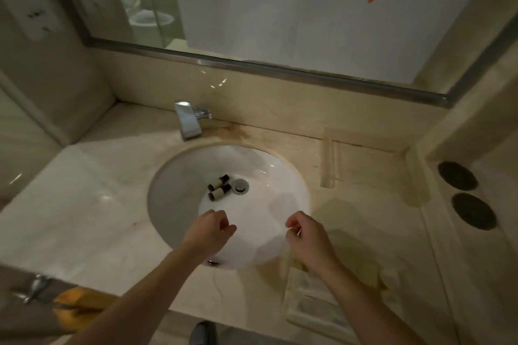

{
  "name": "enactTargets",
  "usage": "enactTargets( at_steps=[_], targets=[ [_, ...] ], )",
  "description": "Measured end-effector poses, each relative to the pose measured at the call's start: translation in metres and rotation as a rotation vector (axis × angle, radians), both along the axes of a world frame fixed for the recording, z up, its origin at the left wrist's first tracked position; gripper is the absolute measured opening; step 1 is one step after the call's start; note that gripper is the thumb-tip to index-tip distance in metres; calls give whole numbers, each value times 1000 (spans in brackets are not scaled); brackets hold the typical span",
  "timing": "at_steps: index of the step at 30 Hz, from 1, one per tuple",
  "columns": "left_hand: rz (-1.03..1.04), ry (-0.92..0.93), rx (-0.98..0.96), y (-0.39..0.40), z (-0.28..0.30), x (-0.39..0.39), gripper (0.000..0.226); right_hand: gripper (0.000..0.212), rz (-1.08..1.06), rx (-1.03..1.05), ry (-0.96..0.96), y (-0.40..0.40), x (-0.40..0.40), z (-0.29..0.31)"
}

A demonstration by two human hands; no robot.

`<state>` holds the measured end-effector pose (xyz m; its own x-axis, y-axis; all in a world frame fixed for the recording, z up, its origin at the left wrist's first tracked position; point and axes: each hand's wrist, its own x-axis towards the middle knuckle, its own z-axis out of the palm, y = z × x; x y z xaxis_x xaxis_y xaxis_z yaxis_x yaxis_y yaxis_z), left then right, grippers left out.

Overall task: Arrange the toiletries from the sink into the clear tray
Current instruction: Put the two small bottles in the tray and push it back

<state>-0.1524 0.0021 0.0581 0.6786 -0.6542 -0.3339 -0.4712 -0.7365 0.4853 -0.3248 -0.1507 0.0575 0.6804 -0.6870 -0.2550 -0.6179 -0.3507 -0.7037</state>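
Note:
Two small brown bottles with black caps [218,186] lie side by side in the white sink [179,176], just left of the drain [241,186]. My left hand [211,230] hovers over the sink's front part with its fingers curled in and nothing visible in them. My right hand [307,235] is over the sink's front right rim, pinching a small thin stick-like item [298,231]. A clear tray [328,159] stands on the counter to the right of the sink, hard to make out against the marble.
A chrome tap [189,120] stands behind the sink, below a mirror. White packets [314,305] lie on the counter front right. Two dark round openings [465,193] sit at far right. A towel rail [33,288] and an orange item [78,302] are at lower left.

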Motion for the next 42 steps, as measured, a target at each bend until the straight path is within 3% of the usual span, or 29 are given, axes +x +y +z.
enactTargets(
  at_steps=[6, 11, 14, 18, 26, 29, 33, 35, 38, 42],
  targets=[
    [300, 149, 5, 12, -33, 74, 9, 10, -143, 461, 59, 24, 97, -34],
    [401, 176, -18, -25, -85, 144, 11, 28, -271, 625, 48, 22, 178, -89],
    [347, 138, -22, -48, -117, 172, 9, 40, -358, 616, 6, 13, 222, -126],
    [233, 82, 20, -70, -152, 195, 29, 48, -436, 581, 8, 1, 266, -165],
    [121, 144, 63, -91, -186, 207, 31, 17, -307, 241, 82, -7, 297, -205],
    [115, 190, 73, -90, -178, 208, 33, 5, -372, 375, 38, -4, 295, -202],
    [163, 285, 6, -75, -155, 212, 22, 8, -430, 511, -93, -5, 280, -177],
    [235, 470, -115, -63, -132, 210, 25, 8, -458, 558, -178, -5, 267, -155],
    [324, 814, -382, -43, -84, 197, 11, 19, -450, 587, -289, -5, 242, -109],
    [259, 953, -555, -21, -16, 159, 18, 24, -381, 522, -394, 0, 192, -34]
  ],
)
